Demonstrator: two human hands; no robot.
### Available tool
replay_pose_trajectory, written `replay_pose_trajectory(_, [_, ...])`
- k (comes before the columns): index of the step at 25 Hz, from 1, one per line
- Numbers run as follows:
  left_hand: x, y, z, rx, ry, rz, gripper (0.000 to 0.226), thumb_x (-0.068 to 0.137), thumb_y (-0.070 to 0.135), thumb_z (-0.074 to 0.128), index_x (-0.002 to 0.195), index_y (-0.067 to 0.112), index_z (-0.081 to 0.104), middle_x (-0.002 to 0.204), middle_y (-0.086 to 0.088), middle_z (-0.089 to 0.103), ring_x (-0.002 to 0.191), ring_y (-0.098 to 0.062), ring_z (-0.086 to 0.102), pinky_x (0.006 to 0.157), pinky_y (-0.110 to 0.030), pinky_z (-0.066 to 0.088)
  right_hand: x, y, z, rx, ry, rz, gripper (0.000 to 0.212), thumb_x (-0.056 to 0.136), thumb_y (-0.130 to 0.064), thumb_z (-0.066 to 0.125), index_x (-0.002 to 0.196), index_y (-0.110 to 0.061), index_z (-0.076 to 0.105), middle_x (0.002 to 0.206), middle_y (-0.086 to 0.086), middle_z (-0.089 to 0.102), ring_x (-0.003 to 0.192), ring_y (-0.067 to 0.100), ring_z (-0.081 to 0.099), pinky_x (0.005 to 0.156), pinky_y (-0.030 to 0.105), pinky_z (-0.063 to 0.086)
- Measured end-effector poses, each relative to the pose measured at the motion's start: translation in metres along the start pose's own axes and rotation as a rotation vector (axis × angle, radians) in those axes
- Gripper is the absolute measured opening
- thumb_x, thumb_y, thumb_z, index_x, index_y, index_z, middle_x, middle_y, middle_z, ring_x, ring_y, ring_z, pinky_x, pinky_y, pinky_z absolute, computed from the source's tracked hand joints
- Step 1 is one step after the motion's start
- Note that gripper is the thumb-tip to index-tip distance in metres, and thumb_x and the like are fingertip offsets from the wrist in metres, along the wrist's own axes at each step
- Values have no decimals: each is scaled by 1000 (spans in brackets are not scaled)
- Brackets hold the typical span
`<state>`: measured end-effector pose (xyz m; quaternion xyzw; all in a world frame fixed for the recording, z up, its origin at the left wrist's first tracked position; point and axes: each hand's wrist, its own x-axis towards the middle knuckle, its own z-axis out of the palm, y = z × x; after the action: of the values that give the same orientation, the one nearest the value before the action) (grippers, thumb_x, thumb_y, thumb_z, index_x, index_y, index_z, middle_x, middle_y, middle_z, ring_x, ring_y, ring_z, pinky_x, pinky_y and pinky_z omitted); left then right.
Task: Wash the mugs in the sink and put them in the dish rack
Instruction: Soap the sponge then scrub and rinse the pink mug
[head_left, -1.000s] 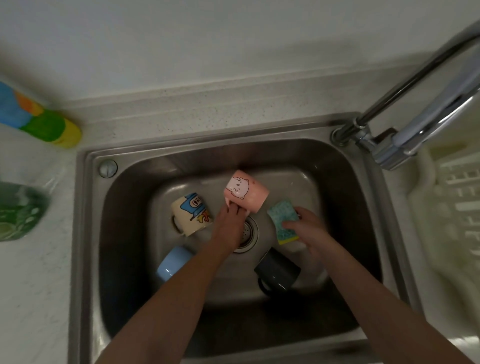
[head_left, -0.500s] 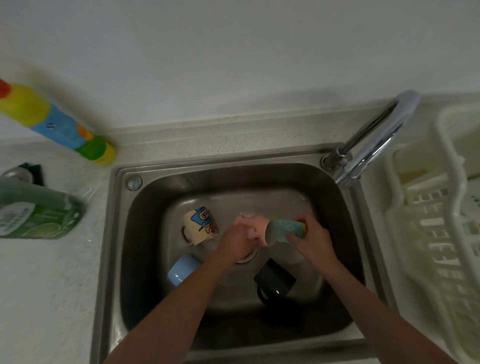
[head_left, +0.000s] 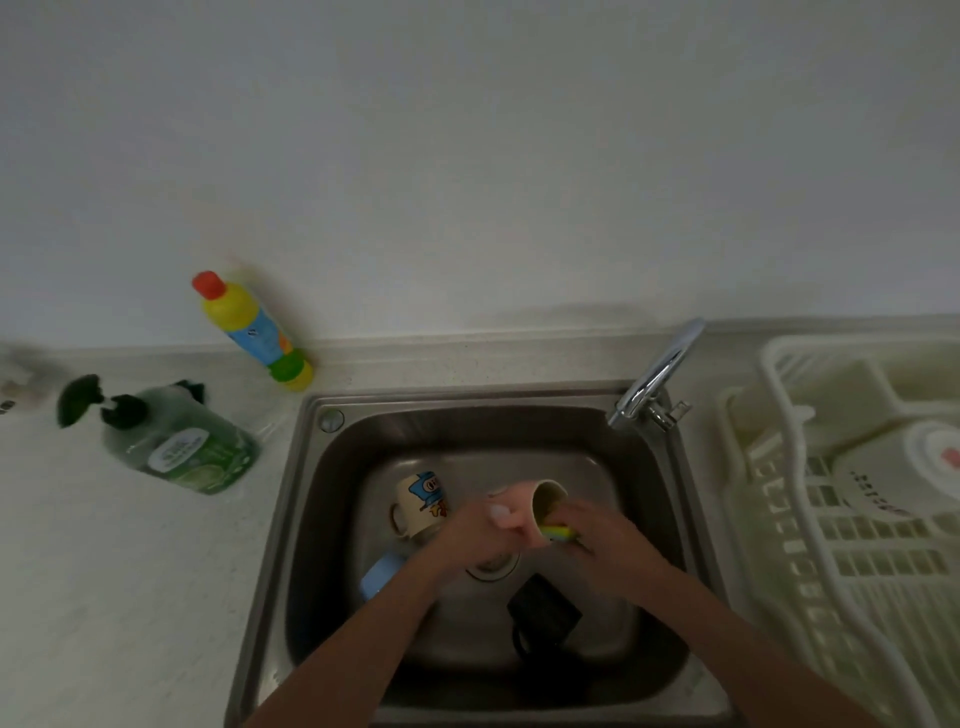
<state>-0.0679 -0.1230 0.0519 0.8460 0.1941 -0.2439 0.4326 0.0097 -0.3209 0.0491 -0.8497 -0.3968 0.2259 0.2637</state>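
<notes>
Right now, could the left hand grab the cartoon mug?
Probably not yet: the left hand is gripping the pink mug. The cartoon mug lies close beside it, nothing between.

Sink (head_left: 311, 519) basin: floor crowded. Cartoon mug (head_left: 421, 501) lies at rear left, blue mug (head_left: 379, 574) at left, black mug (head_left: 543, 613) at front centre; both forearms cross the front rim. Bare floor shows at rear right, below the faucet (head_left: 657, 376). Dish rack (head_left: 857, 561) stands just right of the sink, partly occupied by a white dish (head_left: 904, 467); its near slots are free.
</notes>
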Motion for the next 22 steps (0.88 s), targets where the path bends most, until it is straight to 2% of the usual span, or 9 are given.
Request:
replay_pose_trajectory(2, [-15,14,-12,15,-4,43,38,81,40,77,108,16,66,96,5,68,82,-7,65,75,-23,57,2,-18,-21,9,-123,-12,33,87,-25,65,120,-23,62,119,-8,64,107,11,61,88,21,47])
replay_pose_trajectory(4, [-29,22,-23,-60,-4,28,30,77,41,80,96,20,70,86,3,72,80,-11,69,78,-32,59,0,-31,-37,-80,-204,-34,37,88,-28,66,124,-26,57,120,-11,61,103,5,57,79,9,38])
replay_pose_trajectory(5, [-38,27,-28,-96,-6,17,28,75,42,82,90,21,71,82,3,72,77,-12,70,77,-32,59,-1,-34,-41,-145,-216,-66,38,89,-31,66,125,-27,56,121,-11,61,103,6,57,78,9,35])
replay_pose_trajectory(8, [-58,36,-38,-89,49,30,41,69,46,83,94,15,73,84,-3,73,79,-17,71,73,-34,58,2,-43,-43,-343,-243,-155,37,95,-39,58,128,-23,56,127,-1,62,112,19,61,87,23,41])
replay_pose_trajectory(11, [-75,44,-52,111,79,21,51,67,56,69,88,9,70,81,-8,71,79,-23,70,74,-41,57,5,-61,-52,-468,-228,-201,34,95,-41,55,123,-23,59,122,3,66,109,26,63,87,32,45])
replay_pose_trajectory(15, [-89,47,-60,353,115,78,39,74,61,72,82,23,69,72,8,60,72,-12,60,66,-28,47,4,-95,-64,-594,-213,-246,32,98,-34,51,127,-22,58,122,6,63,112,28,61,88,32,45])
replay_pose_trajectory(18, [-96,46,-62,345,187,135,44,74,65,72,93,26,72,84,8,69,78,-8,64,70,-27,50,-4,-114,-71,-437,-128,-202,28,94,-40,58,117,-26,63,115,-1,68,106,20,64,90,29,46])
replay_pose_trajectory(20, [-104,46,-65,308,203,197,43,77,60,73,103,27,71,92,10,70,82,-3,64,69,-18,46,-9,-118,-71,-245,-90,-78,28,88,-43,66,112,-29,66,107,-7,70,97,10,66,88,28,51])
replay_pose_trajectory(22, [-109,47,-69,410,227,239,43,83,56,68,112,24,66,101,6,70,88,-8,65,74,-19,47,-16,-126,-73,17,-117,62,29,88,-45,66,111,-28,69,104,-10,70,94,5,65,86,24,53])
